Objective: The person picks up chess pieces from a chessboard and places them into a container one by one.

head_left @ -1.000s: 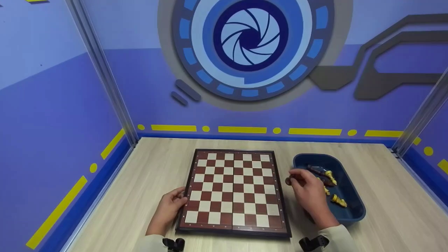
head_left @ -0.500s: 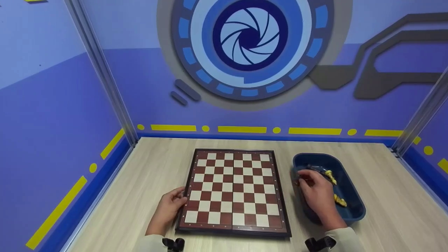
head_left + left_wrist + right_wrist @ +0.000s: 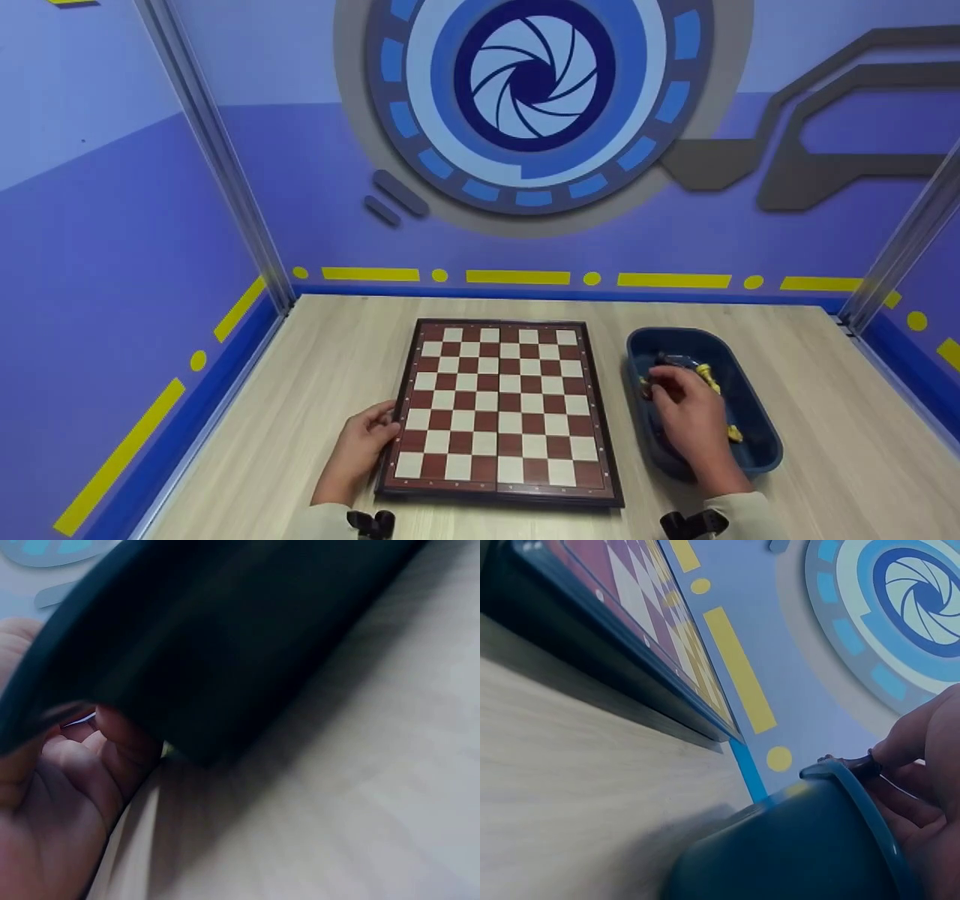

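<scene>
A chessboard point(image 3: 499, 409) with brown and white squares lies on the table, no pieces on it. At its left edge my left hand point(image 3: 361, 450) grips the frame; in the left wrist view the fingers point(image 3: 120, 742) curl in beneath the dark board side point(image 3: 217, 637). My right hand point(image 3: 694, 420) is over the dark blue plastic bin point(image 3: 761, 420). Its thumb and fingers pinch a dark chess piece point(image 3: 864, 765) near the rim, seen in the right wrist view. Yellow chess pieces point(image 3: 706, 373) lie in the bin, partly hidden by the hand.
The bin stands to the right of the board, with a narrow strip of table point(image 3: 619, 375) between them. Blue printed panels point(image 3: 525, 247) close off the back and both sides of the wooden table.
My right hand has moved rightward from the bin's left rim to over its inside, still pinching the dark piece. My left hand and the board have stayed put.
</scene>
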`<action>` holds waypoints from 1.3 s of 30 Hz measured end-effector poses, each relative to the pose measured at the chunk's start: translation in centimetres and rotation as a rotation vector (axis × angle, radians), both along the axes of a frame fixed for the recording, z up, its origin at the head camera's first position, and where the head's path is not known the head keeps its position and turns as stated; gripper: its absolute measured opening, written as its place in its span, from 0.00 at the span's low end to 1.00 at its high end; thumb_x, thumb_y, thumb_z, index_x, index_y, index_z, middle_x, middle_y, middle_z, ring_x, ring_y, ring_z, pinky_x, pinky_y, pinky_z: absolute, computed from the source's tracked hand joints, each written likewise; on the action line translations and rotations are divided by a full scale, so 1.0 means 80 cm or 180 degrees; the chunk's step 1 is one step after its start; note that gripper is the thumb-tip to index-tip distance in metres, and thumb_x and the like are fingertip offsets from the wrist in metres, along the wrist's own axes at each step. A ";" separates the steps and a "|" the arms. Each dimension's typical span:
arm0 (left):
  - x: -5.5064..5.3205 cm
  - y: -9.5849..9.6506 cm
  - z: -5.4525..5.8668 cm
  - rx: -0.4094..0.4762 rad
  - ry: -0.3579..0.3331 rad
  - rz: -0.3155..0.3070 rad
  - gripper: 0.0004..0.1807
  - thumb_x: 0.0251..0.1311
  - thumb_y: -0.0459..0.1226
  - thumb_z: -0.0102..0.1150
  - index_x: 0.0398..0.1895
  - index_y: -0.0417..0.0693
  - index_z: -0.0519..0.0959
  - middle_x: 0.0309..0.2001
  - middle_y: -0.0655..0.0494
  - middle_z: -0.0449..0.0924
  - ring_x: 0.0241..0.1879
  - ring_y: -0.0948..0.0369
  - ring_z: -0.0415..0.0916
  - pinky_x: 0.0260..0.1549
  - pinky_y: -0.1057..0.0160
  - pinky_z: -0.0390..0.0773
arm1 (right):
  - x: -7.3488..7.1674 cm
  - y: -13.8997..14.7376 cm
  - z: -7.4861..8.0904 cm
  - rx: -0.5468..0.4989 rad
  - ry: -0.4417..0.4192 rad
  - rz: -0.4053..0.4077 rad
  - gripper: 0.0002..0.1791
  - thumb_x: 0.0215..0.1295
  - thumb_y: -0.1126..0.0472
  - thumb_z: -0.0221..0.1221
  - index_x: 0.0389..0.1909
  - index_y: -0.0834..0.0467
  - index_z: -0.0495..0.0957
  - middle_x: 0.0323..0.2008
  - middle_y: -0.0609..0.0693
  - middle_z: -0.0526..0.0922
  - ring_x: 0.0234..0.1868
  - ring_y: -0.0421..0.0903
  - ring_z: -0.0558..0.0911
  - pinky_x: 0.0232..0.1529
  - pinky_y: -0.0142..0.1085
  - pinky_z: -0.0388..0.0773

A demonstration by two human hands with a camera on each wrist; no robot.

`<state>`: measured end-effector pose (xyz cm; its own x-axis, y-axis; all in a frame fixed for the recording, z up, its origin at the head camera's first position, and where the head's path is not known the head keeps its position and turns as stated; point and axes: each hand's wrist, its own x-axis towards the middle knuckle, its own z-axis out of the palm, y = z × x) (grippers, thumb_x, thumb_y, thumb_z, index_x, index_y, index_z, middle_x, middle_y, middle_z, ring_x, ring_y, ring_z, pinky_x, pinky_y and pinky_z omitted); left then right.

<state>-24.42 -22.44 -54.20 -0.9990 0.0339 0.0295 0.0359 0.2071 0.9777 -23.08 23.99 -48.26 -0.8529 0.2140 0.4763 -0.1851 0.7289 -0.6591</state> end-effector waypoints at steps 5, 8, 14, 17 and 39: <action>0.000 -0.001 0.001 0.0044 0.0001 -0.0018 0.25 0.63 0.28 0.55 0.63 0.30 0.69 0.40 0.46 0.76 0.32 0.67 0.73 0.34 0.69 0.76 | 0.001 0.005 0.001 0.0025 -0.0034 -0.0064 0.11 0.61 0.67 0.61 0.43 0.54 0.82 0.41 0.49 0.84 0.38 0.41 0.82 0.38 0.21 0.74; 0.001 0.001 0.002 0.0049 -0.0012 -0.0004 0.25 0.63 0.28 0.55 0.64 0.30 0.69 0.40 0.45 0.77 0.32 0.67 0.73 0.33 0.69 0.76 | 0.003 0.007 0.002 -0.0009 -0.0112 -0.0075 0.10 0.62 0.67 0.61 0.44 0.54 0.82 0.40 0.48 0.84 0.37 0.38 0.81 0.37 0.18 0.73; 0.002 0.002 0.004 -0.0013 -0.0038 0.0037 0.24 0.63 0.29 0.54 0.64 0.32 0.69 0.40 0.46 0.77 0.32 0.66 0.73 0.32 0.69 0.76 | 0.005 0.011 0.002 0.0016 -0.0154 -0.0052 0.11 0.61 0.68 0.61 0.43 0.55 0.83 0.41 0.50 0.84 0.39 0.43 0.82 0.38 0.23 0.74; 0.002 0.001 0.004 -0.0067 0.0013 0.0015 0.24 0.64 0.29 0.55 0.64 0.31 0.69 0.39 0.47 0.77 0.32 0.67 0.73 0.33 0.69 0.76 | 0.006 0.011 0.004 0.0026 -0.0212 -0.0046 0.11 0.61 0.68 0.60 0.44 0.55 0.83 0.42 0.51 0.84 0.40 0.45 0.82 0.39 0.25 0.75; 0.003 0.001 0.004 0.0023 -0.0095 0.0010 0.25 0.64 0.29 0.54 0.64 0.32 0.69 0.40 0.45 0.78 0.32 0.63 0.75 0.32 0.66 0.78 | 0.011 0.014 0.007 -0.0098 -0.0404 0.0076 0.12 0.62 0.66 0.60 0.47 0.59 0.80 0.48 0.56 0.82 0.48 0.55 0.83 0.48 0.48 0.80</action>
<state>-24.16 -22.33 -53.84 -0.9995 0.0308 0.0001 0.0062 0.2001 0.9798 -22.16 25.09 -47.73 -0.9109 0.2057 0.3577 -0.1159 0.7043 -0.7004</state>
